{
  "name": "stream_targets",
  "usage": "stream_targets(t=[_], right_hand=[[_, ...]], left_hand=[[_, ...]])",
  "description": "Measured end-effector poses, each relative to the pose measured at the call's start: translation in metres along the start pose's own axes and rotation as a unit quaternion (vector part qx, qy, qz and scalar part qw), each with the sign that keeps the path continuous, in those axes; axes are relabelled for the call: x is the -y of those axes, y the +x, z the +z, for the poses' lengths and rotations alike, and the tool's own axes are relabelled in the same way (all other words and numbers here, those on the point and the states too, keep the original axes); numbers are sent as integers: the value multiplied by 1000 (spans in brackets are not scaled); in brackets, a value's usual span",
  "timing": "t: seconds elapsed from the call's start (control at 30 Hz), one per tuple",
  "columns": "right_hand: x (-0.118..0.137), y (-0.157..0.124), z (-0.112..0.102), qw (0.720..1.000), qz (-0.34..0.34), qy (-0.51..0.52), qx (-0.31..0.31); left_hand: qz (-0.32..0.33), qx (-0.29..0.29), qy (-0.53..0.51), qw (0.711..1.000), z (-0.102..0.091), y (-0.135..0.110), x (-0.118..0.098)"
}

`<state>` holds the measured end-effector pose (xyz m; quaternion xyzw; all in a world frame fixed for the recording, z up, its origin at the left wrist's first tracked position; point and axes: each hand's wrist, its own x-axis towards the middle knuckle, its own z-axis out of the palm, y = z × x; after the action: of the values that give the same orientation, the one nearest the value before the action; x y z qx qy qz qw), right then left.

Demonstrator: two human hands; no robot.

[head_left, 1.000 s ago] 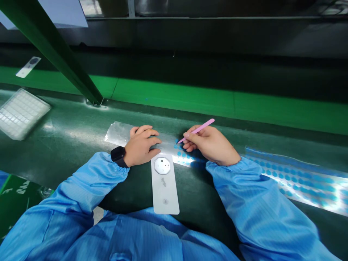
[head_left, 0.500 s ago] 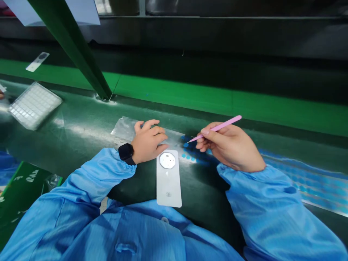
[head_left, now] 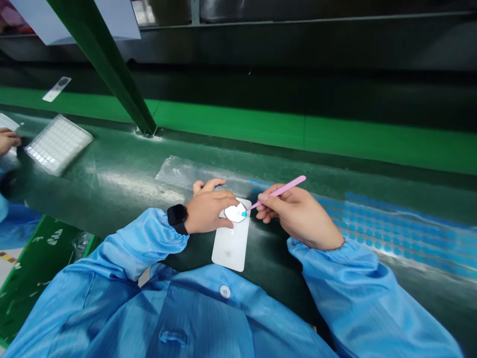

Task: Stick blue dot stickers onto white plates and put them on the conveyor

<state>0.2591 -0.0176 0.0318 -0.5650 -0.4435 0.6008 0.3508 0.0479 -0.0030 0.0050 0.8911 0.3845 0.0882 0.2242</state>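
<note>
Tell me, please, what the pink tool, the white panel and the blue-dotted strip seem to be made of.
Pink tool: plastic or painted metal; its opaque, even pink fits either.

White panel: perhaps plastic or coated glass, judging by its flat, smooth, pale face and rounded corners.

Blue-dotted strip: probably thin plastic film, glossy, since it lies flat and catches light; the dots' material is unclear.
</note>
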Motion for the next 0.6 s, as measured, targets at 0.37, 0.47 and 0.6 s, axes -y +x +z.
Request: stream_targets(t=[0.37, 0.47, 0.6], right_hand=[[-9, 9, 3, 999, 52, 16, -6], [-11, 9, 2, 998, 53, 10, -9], [-11, 8, 2, 998, 58, -10, -21]], left_hand=[[27, 14, -14, 999, -1, -2, 3], [28, 14, -10, 999, 0, -2, 2], [27, 12, -7, 1000, 0, -2, 2]])
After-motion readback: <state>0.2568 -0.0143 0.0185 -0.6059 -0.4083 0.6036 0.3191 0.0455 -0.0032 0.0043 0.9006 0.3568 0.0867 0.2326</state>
